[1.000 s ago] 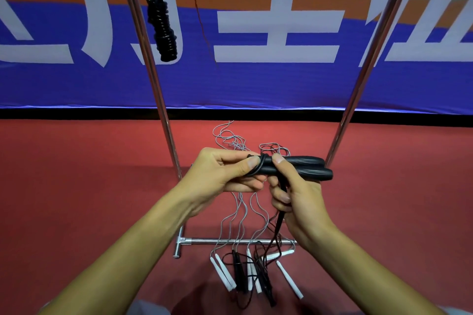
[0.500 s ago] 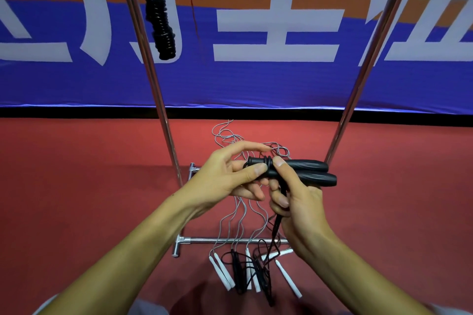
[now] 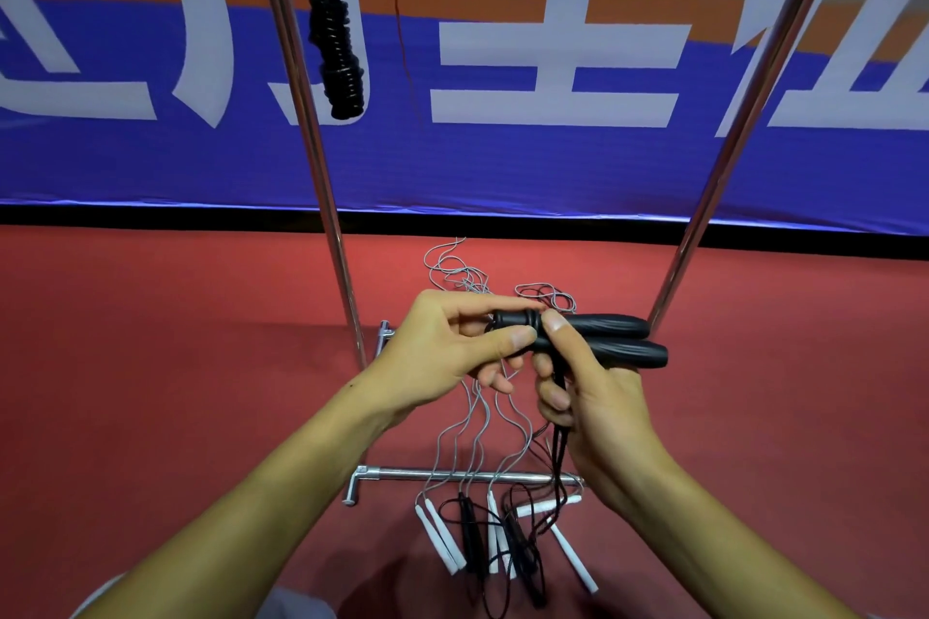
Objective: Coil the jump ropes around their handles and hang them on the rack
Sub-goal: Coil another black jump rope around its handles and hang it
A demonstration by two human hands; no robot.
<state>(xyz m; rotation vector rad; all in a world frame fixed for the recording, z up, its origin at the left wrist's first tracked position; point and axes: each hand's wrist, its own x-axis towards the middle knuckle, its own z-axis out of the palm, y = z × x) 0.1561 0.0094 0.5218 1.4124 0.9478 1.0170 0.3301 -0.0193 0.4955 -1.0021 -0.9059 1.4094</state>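
High on the left of the rack (image 3: 321, 196) one coiled black rope (image 3: 338, 50) already hangs, while in front of it the left hand (image 3: 452, 347) pinches the cord end of the paired black handles (image 3: 593, 339) between thumb and fingers. The right hand (image 3: 593, 397) curls round the same handles, thumb on top, with the black cord (image 3: 559, 442) trailing down towards the loose ropes on the floor (image 3: 482, 538). To wind well, I judge the handles should stay pressed together and each turn be drawn snug beside the last.
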